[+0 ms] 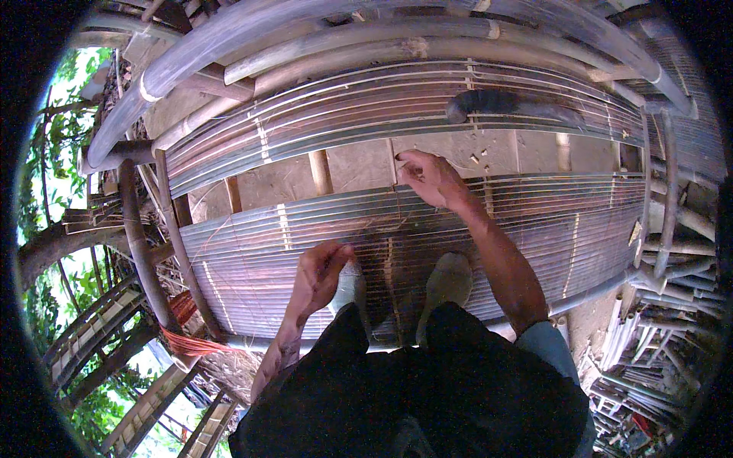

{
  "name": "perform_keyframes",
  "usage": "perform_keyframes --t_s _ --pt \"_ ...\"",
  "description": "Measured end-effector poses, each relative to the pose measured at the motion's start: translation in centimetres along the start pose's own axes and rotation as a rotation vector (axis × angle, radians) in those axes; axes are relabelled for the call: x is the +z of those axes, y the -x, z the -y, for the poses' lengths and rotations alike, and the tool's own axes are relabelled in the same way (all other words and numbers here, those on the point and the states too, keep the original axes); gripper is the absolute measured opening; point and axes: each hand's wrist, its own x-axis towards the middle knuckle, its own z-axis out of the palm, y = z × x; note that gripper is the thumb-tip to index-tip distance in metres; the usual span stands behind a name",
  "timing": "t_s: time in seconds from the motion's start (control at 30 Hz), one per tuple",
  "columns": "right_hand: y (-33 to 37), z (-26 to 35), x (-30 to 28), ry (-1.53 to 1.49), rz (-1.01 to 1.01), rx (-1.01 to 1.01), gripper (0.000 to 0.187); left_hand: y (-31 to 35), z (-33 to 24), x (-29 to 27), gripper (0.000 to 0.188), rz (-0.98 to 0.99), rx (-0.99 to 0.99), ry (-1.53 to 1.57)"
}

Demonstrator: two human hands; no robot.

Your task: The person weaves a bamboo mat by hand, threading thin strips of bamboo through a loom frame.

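My right hand (434, 181) reaches out over the gap between two panels of thin bamboo slats, with its fingers curled. Its fingertips are beside a thin upright strip (392, 162) that crosses the gap. Nearer to me, my left hand (319, 276) is closed in a pinch above my left shoe (350, 290); anything between its fingers is too small to make out. Under me lies the near slat panel (527, 221), tied across by pale bindings. Beyond the gap runs the far slat panel (336, 111).
A dark, long object with a thick rounded end (489, 104) lies on the far panel. Thick bamboo poles (366, 38) frame the back. Orange-red cord (195, 343) hangs at the left corner post. Cut bamboo lengths (649, 347) are piled at the right. Small chips lie in the gap.
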Motion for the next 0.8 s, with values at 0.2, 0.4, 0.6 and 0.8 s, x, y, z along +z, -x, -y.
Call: perform_keyframes --t_s 0.2,0.4,0.6,0.8 --pt "4.6 4.7 2.5 0.130 -0.348 -0.430 0.031 2.5 -0.7 -2.7 0.042 -0.069 0.184 0.862" --pt "6.0 6.3 5.3 0.186 -0.238 -0.692 0.030 4.2 -1.4 -2.7 0.051 0.003 0.327 1.335" --pt "7.2 3.8 6.8 0.072 -0.131 -0.699 0.036 7.0 0.7 -1.2 0.035 -0.098 0.055 1.145" --pt "7.0 5.2 8.0 0.065 -0.255 -0.655 0.035 4.7 1.4 -4.3 0.025 -0.204 -0.119 0.585"
